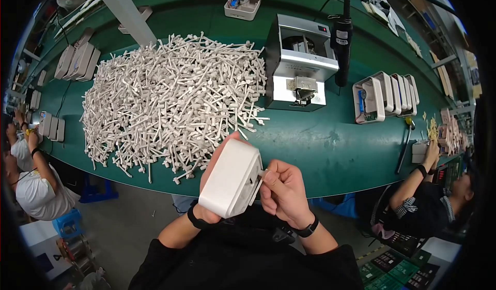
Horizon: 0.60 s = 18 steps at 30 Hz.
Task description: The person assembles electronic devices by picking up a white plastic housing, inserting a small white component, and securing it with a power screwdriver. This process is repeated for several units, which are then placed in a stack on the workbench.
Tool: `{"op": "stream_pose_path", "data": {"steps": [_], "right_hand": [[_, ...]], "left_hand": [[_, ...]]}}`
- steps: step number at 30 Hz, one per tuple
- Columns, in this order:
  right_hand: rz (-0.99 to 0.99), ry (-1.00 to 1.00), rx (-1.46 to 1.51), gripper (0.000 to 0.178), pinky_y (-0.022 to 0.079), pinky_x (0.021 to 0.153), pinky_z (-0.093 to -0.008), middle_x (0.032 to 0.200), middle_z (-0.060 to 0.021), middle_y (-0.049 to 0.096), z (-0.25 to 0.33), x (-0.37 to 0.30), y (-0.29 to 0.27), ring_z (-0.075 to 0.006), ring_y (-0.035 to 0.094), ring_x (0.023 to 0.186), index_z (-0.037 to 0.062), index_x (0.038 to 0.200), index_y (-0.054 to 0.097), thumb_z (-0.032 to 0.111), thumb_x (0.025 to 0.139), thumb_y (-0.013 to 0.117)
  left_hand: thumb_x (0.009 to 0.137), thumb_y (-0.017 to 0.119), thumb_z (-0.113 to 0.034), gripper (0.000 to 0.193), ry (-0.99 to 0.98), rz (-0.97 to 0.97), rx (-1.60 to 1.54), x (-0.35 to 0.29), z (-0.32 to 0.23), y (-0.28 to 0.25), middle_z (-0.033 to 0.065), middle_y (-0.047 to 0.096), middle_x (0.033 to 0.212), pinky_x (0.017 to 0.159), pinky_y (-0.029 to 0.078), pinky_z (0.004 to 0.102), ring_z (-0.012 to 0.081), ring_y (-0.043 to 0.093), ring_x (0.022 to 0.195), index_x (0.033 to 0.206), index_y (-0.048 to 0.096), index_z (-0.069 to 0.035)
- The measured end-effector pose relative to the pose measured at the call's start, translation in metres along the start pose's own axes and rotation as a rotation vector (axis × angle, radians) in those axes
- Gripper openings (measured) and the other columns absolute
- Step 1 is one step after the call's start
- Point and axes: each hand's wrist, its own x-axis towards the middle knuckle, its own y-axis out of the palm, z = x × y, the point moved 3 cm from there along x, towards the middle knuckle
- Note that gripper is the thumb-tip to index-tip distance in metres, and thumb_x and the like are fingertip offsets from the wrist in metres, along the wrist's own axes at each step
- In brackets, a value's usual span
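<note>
My left hand (211,215) is wrapped round a white plastic housing (227,179) with rounded corners, held tilted in front of my body at the table's near edge. The housing's open side faces right, and a small dark spot shows inside it. At that side my right hand (284,189) pinches with thumb and forefinger. A thin pale piece shows at the fingertips against the housing's rim; its kind is too small to make out. Just beyond my hands lies a wide heap of white stick-shaped plastic parts (170,99) with thicker ends.
A grey metal bench machine (299,63) stands right of the heap, beside a hanging black electric screwdriver (342,47). White housings (387,96) line the right of the green table (310,155). A black-handled tool (404,148) lies near its edge. Other people work at both sides.
</note>
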Motion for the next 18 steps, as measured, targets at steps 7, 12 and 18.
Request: {"op": "stream_pose_path", "data": {"steps": [7,12,18], "right_hand": [[-0.112,-0.135,-0.248,0.025,0.030,0.042,-0.0235,0.063,0.0023,0.048,0.016,0.023,-0.040,-0.0053,0.038,0.047,0.0077,0.085,0.052,0.013,0.106,0.065],[-0.407,-0.897,-0.493,0.011,0.040,0.053,-0.0225,0.079,-0.0017,0.058,0.133,0.012,-0.072,-0.0077,0.050,0.060,0.0052,0.097,0.057,0.010,0.106,0.061],[-0.548,-1.218,-1.331,0.045,0.052,0.090,-0.0306,0.129,-0.0152,0.064,0.224,0.082,-0.035,-0.0149,0.063,0.105,-0.0033,0.136,0.056,0.013,0.098,0.073]], "left_hand": [[0.072,0.082,-0.077,0.134,0.029,0.022,0.180,0.046,-0.026,0.012,0.0173,0.041,0.158,0.114,0.040,0.0437,0.0309,0.049,0.138,0.162,0.026,0.006],[0.075,0.083,-0.065,0.116,0.106,0.523,1.373,0.071,-0.013,0.052,0.0201,0.050,0.147,0.111,0.040,0.0477,0.0348,0.052,0.127,0.155,0.039,0.006],[0.081,0.080,-0.054,0.089,0.389,0.646,1.660,0.092,0.004,0.067,0.0195,0.056,0.137,0.107,0.040,0.0518,0.0351,0.050,0.127,0.140,0.055,0.007]]}}
